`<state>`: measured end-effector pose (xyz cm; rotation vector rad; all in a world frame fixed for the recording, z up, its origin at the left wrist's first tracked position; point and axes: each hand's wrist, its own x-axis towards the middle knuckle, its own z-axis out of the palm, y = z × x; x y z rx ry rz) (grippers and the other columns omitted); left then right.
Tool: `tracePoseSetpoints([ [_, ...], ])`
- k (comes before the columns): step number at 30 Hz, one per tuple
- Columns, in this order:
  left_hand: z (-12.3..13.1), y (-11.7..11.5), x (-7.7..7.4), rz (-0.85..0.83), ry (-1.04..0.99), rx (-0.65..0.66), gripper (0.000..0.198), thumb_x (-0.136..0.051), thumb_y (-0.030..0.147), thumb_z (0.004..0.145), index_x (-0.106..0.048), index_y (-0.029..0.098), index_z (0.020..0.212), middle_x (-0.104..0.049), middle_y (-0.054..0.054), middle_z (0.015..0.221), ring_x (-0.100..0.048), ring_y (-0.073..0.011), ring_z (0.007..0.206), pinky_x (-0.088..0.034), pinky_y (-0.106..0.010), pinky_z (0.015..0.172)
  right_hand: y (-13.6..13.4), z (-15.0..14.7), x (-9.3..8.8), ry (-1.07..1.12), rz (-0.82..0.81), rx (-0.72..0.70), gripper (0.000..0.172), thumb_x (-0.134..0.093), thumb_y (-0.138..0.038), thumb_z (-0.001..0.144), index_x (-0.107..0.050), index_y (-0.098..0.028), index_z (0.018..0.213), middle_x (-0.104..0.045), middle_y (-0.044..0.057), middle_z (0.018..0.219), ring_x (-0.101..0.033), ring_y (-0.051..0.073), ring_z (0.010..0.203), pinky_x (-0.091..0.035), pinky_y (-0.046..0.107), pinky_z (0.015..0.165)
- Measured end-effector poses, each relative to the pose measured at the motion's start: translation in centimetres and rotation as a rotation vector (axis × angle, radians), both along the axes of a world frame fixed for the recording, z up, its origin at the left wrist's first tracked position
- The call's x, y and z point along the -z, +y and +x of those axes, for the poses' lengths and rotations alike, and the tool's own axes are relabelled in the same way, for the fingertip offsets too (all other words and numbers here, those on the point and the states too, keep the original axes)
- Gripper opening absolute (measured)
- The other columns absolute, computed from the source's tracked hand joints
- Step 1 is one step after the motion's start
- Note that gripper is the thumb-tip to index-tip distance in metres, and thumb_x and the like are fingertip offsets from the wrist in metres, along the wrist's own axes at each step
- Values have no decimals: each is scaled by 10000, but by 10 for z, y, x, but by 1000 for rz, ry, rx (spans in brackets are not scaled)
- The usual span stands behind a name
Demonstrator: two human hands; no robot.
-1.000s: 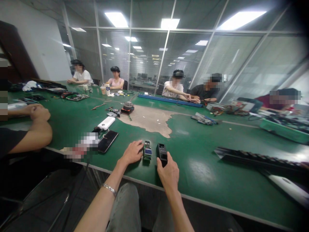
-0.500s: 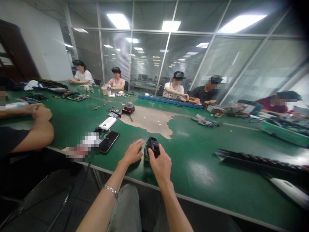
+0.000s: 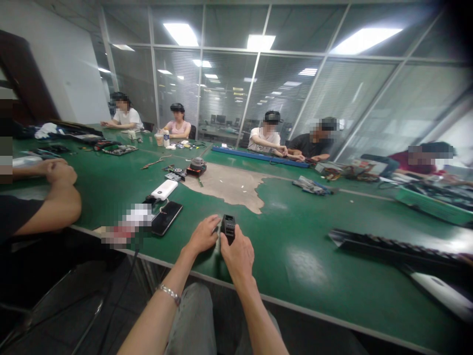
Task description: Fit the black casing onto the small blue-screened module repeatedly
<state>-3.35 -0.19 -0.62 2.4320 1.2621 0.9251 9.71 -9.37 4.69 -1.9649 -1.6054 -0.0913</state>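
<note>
While the whole working surface is a green-topped desk (image 3: 291, 217), the central group lies just inside the middle of its near edge. Farther from that edge, a bare brown patch (image 3: 232, 185) interrupts the green covering. A long black channel (image 3: 388, 246) lies toward the right edge, well apart from the hands.

The right hand (image 3: 239, 251) is closed to the width of a narrow object, thumb on its left side and fingers on its right: this grip has hold of the black housing. The left hand (image 3: 203, 235), fingers bent and thumb apart, rests just beside the housing's left side; whether that grip touches or holds anything cannot be told. Toward the left corner of the near edge lies a black smartphone (image 3: 167, 218).

The black housing (image 3: 229, 228), smallest of the group, points its far end, with its openings, away from the near edge. It appears to be moulded plastic: probably light and stiff, rather slippery on smooth faces, and most fragile at the thin rims of its openings. The long side walls seem the best hold, pinched lightly near mid-length, clear of the openings.
</note>
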Motion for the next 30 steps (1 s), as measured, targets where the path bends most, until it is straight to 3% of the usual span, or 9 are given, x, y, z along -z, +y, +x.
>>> tracePoseSetpoints([
  [6,1,-3,-2,34,6,15,536,-503,133,785,-517,174,1319,-465,-103,1413,-438,-232,1291,-345,-405,1108,-5,-2,11,2,-2,-8,548,-476,-402,888,-455,-89,1338,-664,155,1025,-596,262,946,-412,324,785],
  [15,2,-8,-10,26,32,18,501,-500,155,821,-511,206,1320,-478,-83,1401,-446,-225,1280,-358,-397,1095,-9,1,31,72,160,-113,680,-436,-467,906,-312,-56,1432,-551,198,1288,-545,279,1079,-400,371,908],
  [19,1,-9,-12,7,36,19,507,-501,149,820,-506,197,1325,-476,-88,1403,-450,-220,1276,-360,-388,1093,-7,1,26,99,127,-80,735,-462,-492,887,-284,-45,1442,-532,209,1311,-547,292,1111,-400,366,916],
  [25,1,-13,-13,18,38,4,498,-517,185,836,-494,207,1332,-477,-84,1399,-446,-223,1275,-357,-384,1093,-4,-3,13,74,-11,-32,649,-475,-432,884,-353,-74,1412,-644,182,1125,-625,278,961,-431,346,815],
  [30,1,-14,-10,64,34,-10,493,-516,233,859,-467,204,1349,-456,-99,1412,-418,-237,1291,-348,-425,1094,-2,-2,-5,121,93,-15,660,-467,-456,880,-367,-73,1407,-635,190,1147,-615,286,995,-436,354,831],
])
